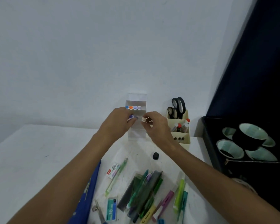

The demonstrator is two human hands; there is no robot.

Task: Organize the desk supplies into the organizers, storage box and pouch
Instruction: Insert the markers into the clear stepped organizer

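— What's in the containers along the desk's far edge?

— The clear tiered organizer stands against the wall with four markers in an upper tier, caps showing blue, orange and two pale purples. Just to its right, the cream organizer holds black-handled scissors in the back pocket and red-capped tubes lower down. At the right edge, the open black storage box holds rolls of tape (one stacked on the others).

— And the hands?

— Both are raised in front of the clear organizer. The left hand pinches a purple-capped marker at a middle tier; the right hand grips a peach-capped marker beside it, fingers curled tight.

— What's loose?

— Near the front edge lies a heap of pens and highlighters, a lead case, an eraser packet, and a blue pouch under the left forearm.
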